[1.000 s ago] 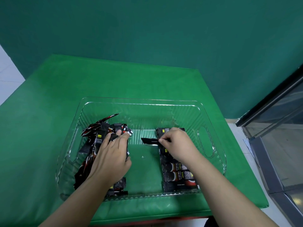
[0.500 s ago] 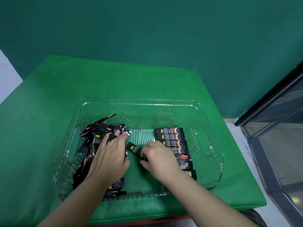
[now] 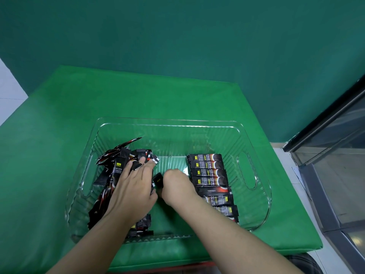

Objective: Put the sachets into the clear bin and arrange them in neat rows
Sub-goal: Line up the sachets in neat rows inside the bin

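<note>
A clear plastic bin (image 3: 167, 123) with handle slots sits on the green table. A loose heap of black and red sachets (image 3: 116, 165) fills its left side. My left hand (image 3: 134, 186) lies flat on that heap, fingers spread, one sachet end poking up between them. On the right, several sachets lie stacked in a neat row (image 3: 209, 175). My right hand (image 3: 177, 186) is at the bin's middle, fingers curled round one black sachet (image 3: 158, 180) beside the left hand. The lower part of the row is hidden by my right forearm.
The green padded table (image 3: 138, 99) extends beyond the bin toward a dark green wall. A glass-fronted cabinet (image 3: 335, 155) stands at the right, over a white tiled floor.
My right hand moved left from the neat row to the bin's middle, carrying a black sachet toward the left hand. The left hand stayed on the heap.
</note>
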The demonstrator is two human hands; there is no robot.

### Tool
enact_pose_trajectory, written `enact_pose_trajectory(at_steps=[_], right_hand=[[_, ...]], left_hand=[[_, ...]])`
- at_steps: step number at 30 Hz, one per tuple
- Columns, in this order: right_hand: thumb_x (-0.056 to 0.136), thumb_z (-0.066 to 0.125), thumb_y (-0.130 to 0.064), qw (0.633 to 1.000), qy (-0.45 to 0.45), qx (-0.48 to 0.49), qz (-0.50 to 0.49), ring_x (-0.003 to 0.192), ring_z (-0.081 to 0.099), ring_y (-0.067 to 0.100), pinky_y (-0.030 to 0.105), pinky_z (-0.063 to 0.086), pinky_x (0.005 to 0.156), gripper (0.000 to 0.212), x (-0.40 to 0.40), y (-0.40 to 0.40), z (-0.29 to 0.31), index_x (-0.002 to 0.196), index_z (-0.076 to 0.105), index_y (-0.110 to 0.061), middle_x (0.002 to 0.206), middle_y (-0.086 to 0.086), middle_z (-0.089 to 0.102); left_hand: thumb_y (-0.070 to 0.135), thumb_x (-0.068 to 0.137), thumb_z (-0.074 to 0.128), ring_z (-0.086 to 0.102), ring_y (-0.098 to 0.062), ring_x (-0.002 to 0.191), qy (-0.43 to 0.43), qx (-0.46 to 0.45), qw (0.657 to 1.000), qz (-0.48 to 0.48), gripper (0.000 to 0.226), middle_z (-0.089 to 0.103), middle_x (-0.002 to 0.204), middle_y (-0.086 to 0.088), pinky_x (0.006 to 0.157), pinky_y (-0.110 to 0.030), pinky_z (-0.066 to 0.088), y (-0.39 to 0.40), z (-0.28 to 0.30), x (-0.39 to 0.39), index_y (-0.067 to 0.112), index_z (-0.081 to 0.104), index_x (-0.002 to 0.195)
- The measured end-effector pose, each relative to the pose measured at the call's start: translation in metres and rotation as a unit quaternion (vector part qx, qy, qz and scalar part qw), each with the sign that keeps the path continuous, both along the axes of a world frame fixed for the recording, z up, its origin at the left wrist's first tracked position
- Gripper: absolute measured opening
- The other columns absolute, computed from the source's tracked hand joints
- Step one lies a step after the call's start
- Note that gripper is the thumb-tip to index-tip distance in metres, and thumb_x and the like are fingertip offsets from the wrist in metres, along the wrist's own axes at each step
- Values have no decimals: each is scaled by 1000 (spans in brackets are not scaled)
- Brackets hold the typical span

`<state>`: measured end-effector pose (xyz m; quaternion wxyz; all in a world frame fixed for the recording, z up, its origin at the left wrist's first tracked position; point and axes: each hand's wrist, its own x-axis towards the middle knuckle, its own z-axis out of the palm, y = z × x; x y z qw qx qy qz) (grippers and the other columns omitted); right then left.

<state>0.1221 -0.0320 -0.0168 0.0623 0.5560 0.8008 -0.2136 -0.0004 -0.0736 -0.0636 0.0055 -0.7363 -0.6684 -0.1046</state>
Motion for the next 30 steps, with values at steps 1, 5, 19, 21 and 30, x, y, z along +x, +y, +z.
enact_pose_trajectory(at_steps=[1, 5, 19, 21, 30], right_hand=[[86, 52, 1, 1000, 0, -4, -1, 95, 59, 32, 30, 40, 67, 7, 0, 0, 1, 87, 51, -6, 98, 17, 55], [87, 50, 1, 999, 26, -21, -35, 77, 50, 29, 29, 39, 64, 21, 6, 4, 0, 68, 43, -6, 84, 14, 50], [90, 58, -9, 998, -48, 11, -36, 83, 58, 18, 22, 39, 70, 13, 99, 25, 44, 100, 65, -14, 98, 5, 64], [90, 57, -6, 996, -80, -12, -29, 84, 58, 19, 24, 40, 70, 15, 101, 23, 35, 100, 65, -14, 101, 6, 63], [83, 60, 5, 991, -67, 114, 0, 107, 50, 22, 31, 49, 89, 42, 109, 1, 8, 119, 56, -15, 118, 6, 52]], left_hand=[[21, 65, 75, 52, -21, 127, -1, -2, 1000, 0, 70, 65, 121, -6, 112, -43, 25, 0, 0, 0, 4, 50, 129], [22, 65, 75, 52, -20, 126, -10, -9, 1000, 1, 71, 64, 122, -6, 114, -43, 26, -1, 1, 0, 5, 49, 129], [21, 76, 68, 40, -20, 136, -23, -12, 1000, 8, 66, 62, 127, -7, 117, -40, 11, -1, 5, 2, 6, 44, 136], [21, 76, 68, 40, -20, 136, -22, -12, 1000, 8, 67, 61, 128, -7, 117, -40, 12, -1, 5, 2, 6, 44, 136], [20, 70, 73, 46, -22, 132, -18, -12, 1000, 5, 68, 64, 124, -8, 115, -43, 19, 0, 2, 2, 5, 48, 132]])
